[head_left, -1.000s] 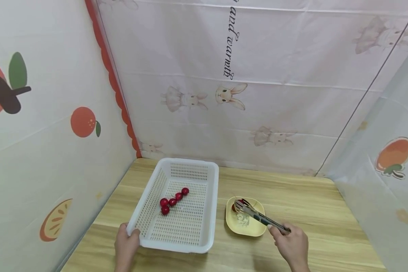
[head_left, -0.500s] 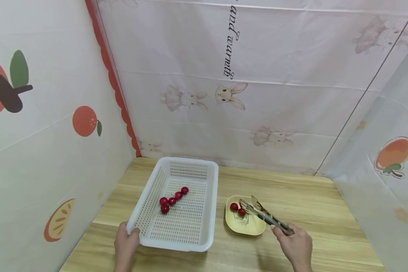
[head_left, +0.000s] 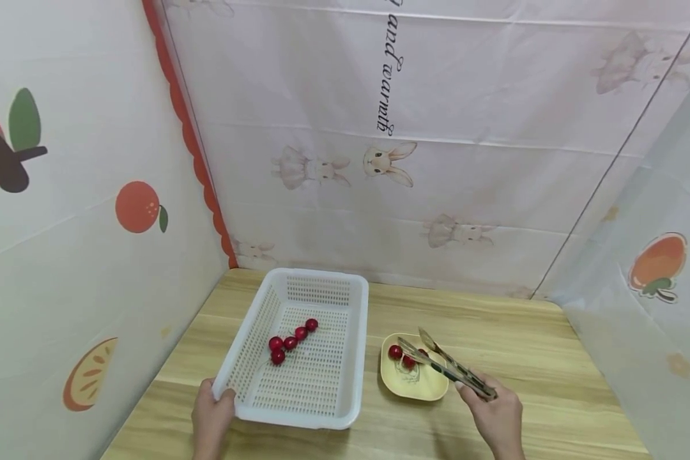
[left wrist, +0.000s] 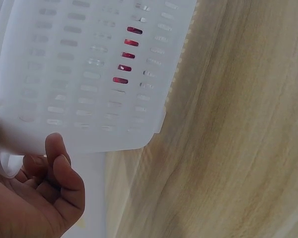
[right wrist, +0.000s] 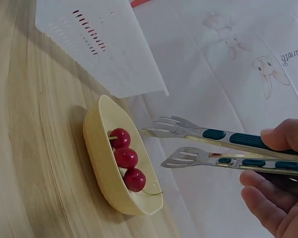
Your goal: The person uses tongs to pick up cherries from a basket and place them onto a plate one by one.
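My right hand (head_left: 494, 412) grips the spread tongs (right wrist: 256, 140), my left hand (head_left: 211, 410) the basket (head_left: 299, 419), and I should squeeze the cherries (right wrist: 125, 157) only gently.

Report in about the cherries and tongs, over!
Left hand gripping white basket. Right hand holding tongs, tips apart, nothing between. Three cherries in yellow dish, five cherries in basket. Nothing seen blocking tongs.

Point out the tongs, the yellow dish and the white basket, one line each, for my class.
Tongs (right wrist: 246, 140): right wrist view, on a teal grip of the upper arm.
Yellow dish (right wrist: 98, 152): right wrist view, on the outer side wall.
White basket (head_left: 307, 378): head view, on the bare slotted floor.
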The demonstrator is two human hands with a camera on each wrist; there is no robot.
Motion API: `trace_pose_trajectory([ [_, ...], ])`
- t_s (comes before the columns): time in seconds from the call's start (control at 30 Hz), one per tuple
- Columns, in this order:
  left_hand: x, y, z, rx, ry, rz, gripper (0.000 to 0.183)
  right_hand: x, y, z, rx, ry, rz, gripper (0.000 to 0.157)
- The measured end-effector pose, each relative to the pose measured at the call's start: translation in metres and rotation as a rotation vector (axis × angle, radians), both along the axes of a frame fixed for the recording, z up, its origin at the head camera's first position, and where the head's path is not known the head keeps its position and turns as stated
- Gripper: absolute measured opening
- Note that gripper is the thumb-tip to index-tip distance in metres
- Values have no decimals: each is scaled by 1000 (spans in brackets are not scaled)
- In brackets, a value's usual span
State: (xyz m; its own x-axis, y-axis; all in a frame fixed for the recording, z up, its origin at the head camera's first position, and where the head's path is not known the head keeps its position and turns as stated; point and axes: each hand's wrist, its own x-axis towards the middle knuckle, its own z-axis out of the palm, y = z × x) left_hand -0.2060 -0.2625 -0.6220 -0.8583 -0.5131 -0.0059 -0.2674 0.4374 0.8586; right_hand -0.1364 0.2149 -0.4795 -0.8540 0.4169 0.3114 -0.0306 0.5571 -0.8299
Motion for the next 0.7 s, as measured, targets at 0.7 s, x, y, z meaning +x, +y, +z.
trace_pose_trajectory([
  [0.7,4,3,7,-2,2,20,32,-11,-15,29,-470,-61,59,42],
])
